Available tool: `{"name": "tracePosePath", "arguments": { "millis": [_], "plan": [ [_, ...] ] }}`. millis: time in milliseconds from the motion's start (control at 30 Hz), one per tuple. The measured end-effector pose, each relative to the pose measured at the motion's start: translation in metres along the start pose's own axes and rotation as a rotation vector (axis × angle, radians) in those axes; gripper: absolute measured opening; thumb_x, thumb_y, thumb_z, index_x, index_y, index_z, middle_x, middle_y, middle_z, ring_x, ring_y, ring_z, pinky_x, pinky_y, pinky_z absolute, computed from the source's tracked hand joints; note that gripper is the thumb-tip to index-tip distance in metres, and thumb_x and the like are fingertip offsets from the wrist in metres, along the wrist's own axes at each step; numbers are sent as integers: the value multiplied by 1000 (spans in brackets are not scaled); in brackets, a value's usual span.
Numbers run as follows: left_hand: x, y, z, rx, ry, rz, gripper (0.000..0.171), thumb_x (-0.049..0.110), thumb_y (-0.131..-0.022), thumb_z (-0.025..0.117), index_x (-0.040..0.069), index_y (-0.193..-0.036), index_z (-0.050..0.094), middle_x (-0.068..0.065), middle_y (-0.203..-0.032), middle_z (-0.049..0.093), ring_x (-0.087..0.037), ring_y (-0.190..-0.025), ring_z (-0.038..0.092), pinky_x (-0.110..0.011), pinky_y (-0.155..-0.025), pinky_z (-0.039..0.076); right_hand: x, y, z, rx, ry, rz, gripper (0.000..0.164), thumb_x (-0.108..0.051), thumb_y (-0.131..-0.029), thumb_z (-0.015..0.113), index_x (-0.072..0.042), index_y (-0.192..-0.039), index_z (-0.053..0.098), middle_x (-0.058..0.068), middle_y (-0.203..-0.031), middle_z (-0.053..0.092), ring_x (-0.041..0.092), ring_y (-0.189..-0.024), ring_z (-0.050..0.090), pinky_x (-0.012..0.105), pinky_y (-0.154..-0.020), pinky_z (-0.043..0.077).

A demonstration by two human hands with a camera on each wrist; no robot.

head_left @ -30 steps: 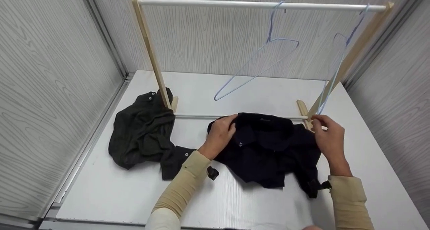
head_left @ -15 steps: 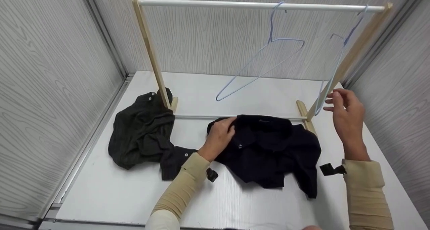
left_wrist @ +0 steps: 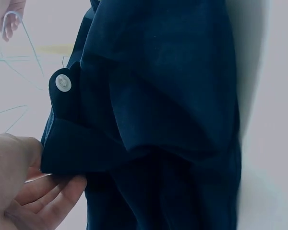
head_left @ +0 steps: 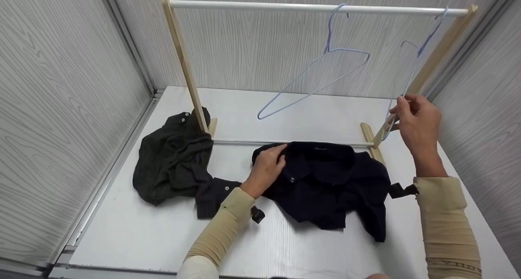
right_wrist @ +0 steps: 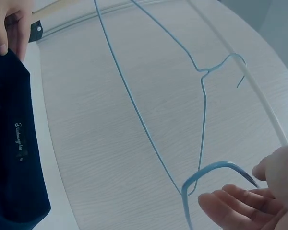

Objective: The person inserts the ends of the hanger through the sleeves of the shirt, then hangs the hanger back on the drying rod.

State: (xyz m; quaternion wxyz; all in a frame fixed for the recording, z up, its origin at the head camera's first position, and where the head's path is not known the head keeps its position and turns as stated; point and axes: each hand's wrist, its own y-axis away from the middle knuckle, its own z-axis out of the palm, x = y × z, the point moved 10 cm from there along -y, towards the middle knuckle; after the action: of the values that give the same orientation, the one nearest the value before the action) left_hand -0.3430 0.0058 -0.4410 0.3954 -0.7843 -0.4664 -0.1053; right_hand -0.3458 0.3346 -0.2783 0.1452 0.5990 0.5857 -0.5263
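A navy shirt [head_left: 325, 189] lies crumpled on the white table, its collar toward the rack. My left hand [head_left: 266, 167] grips the shirt's left collar edge; in the left wrist view the fingers [left_wrist: 65, 201] reach behind the cloth near a white button. My right hand [head_left: 419, 122] is raised at the right rack post, its thumb and fingers around the wire of the right blue clothes hanger [head_left: 413, 73]. In the right wrist view that hanger's bent corner [right_wrist: 221, 165] runs in between thumb and fingers. Its hook stays over the rack's top rail.
The clothes rack has a white top rail [head_left: 252, 5] and wooden posts. A second blue clothes hanger [head_left: 293, 85] hangs right of the rail's middle. Left on the table lies a dark green shirt [head_left: 171, 165] against the left post. Grey wood-grain walls [head_left: 61, 108] surround the table.
My right hand has left the navy shirt's right side, moved up and right, and taken hold of the right clothes hanger. My left hand stays on the collar.
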Motion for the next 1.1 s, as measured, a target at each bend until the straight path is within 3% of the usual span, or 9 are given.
{"name": "tracePosePath", "arguments": {
  "millis": [167, 367, 567, 733, 1100],
  "plan": [
    [-1, 0, 1, -6, -1, -8, 34, 6, -95, 60, 1, -128, 64, -15, -118, 71, -26, -107, 69, -35, -87, 57, -1, -3, 2, -19, -63, 5, 26, -17, -100, 58, 4, -114, 63, -12, -69, 64, 1, -51, 63, 20, -47, 53],
    [-2, 0, 2, -12, -3, -12, 34, 6, -95, 59, 0, -129, 63, -15, -118, 71, -25, -104, 70, -34, -83, 58, 2, -5, 3, -47, -65, 27, 16, -13, -100, 57, -2, -109, 61, -9, -73, 64, 3, -56, 64, 22, -45, 53],
    [-3, 0, 3, -13, -11, -14, 35, 5, -95, 59, 1, -129, 63, -15, -118, 71, -25, -106, 69, -34, -85, 57, 4, -6, 4, -67, -32, 51, 16, -15, -101, 55, -2, -110, 58, -10, -76, 62, 3, -60, 63, 21, -46, 53],
    [-2, 0, 4, -9, -6, -9, 35, 4, -93, 60, 1, -127, 64, -15, -117, 71, -25, -106, 69, -34, -86, 58, 4, -6, 3, -64, -32, 54, 13, -15, -102, 53, -3, -107, 56, -10, -74, 61, 3, -54, 61, 21, -46, 53],
    [-3, -1, 4, -7, -4, -7, 35, 4, -93, 60, -1, -127, 64, -16, -117, 71, -26, -106, 69, -35, -86, 57, -2, -5, -2, -63, -87, 26, 7, -11, -101, 53, -5, -102, 56, -6, -72, 62, 5, -51, 60, 23, -44, 52]
  ]
}}
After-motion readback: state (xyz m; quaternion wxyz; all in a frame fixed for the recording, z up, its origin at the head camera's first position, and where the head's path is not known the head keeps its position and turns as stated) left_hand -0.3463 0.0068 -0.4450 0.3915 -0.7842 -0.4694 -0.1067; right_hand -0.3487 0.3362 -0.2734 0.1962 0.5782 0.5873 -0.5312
